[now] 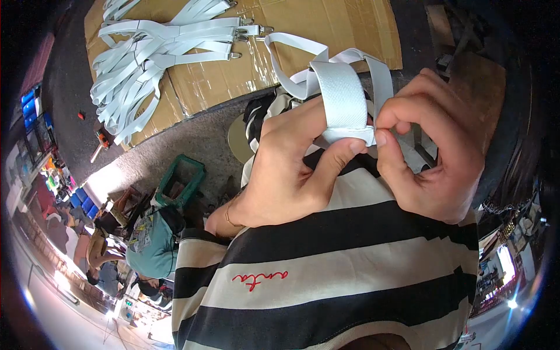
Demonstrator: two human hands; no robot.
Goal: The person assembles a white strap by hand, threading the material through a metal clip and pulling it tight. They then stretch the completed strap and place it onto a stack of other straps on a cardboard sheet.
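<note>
A white elastic strap is looped over the fingers of my left hand, whose thumb presses on its stitched end. The thumb and forefinger of my right hand pinch at the edge of that same stitched end. From the loop, more of the strap trails back toward the cardboard. On the cardboard sheet lies a pile of white suspenders with metal clips at their ends. What lies under my left fingers is hidden by the strap.
A small orange-and-black tool lies on the dark table left of the cardboard. Below the table edge stands a green plastic crate on the floor. A person in a green shirt is at the lower left.
</note>
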